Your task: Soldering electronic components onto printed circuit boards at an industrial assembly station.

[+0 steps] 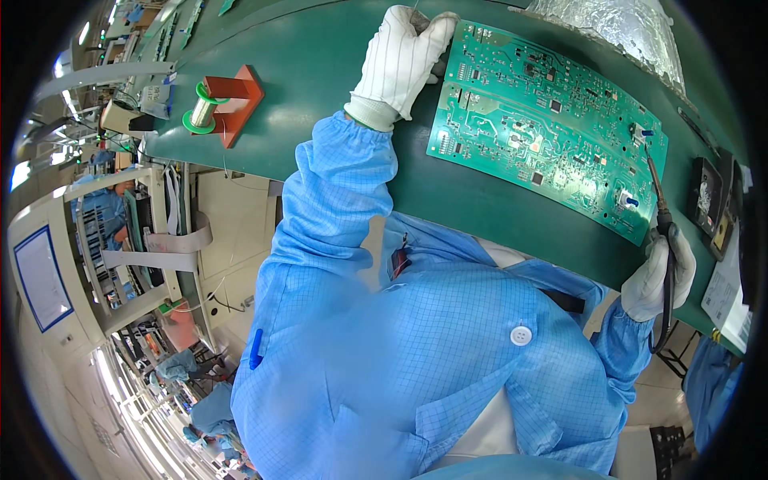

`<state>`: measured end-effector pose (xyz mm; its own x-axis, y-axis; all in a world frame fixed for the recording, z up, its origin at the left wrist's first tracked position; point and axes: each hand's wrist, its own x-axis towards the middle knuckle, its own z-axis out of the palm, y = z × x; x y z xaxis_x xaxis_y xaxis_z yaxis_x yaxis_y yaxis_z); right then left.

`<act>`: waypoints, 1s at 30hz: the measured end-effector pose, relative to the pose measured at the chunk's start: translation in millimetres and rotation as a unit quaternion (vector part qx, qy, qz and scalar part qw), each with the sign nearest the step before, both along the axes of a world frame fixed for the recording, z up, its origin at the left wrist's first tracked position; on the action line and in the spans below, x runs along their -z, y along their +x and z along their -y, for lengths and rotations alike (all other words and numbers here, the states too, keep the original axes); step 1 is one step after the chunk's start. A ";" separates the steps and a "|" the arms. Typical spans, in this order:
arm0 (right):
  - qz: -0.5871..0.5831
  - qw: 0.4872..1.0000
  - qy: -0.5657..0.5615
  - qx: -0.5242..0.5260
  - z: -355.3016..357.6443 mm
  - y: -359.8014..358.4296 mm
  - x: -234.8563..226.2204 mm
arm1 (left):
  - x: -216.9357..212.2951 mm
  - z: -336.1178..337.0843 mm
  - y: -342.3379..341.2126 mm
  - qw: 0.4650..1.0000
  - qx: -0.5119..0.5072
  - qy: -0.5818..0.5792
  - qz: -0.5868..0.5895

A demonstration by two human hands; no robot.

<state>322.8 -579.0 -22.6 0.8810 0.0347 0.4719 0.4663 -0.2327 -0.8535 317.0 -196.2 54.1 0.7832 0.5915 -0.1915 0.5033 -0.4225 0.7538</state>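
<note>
Gripping the iron (663, 218), your right hand (662, 276) is apparently soldering; two knobs (631, 202) are sitting on the board (552, 132), remaining work unclear; the grip of your left hand (400, 68), untellable.

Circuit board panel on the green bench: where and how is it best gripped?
Likely pinch the circuit board panel by its left edge, from the left: it lies flat, components across its top, the soldering iron at its right.

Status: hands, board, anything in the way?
Right hand gripping soldering iron, tip at right end of circuit board. Left hand by far-left corner. Solder spool apart, left.
</note>
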 end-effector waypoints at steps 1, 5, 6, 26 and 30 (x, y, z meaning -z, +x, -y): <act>0.003 1.000 0.005 -0.011 0.5 0.7 -0.9 | 7.0 -9.6 -7.2 0.981 0.142 0.128 0.039; -0.008 1.000 -0.021 0.007 -0.4 0.4 -3.3 | 10.8 -18.9 -11.8 0.886 0.336 0.315 0.056; 0.002 1.000 -0.025 0.012 -1.8 0.9 -4.2 | 19.1 -27.0 -9.2 0.886 0.336 0.313 0.058; 0.029 0.985 0.063 0.157 32.8 20.2 1.3 | 25.5 -2.6 -41.8 0.947 0.179 -0.179 0.198; 0.027 0.988 0.057 0.144 24.0 24.0 6.5 | 33.2 -10.3 -49.0 0.944 0.200 -0.127 0.228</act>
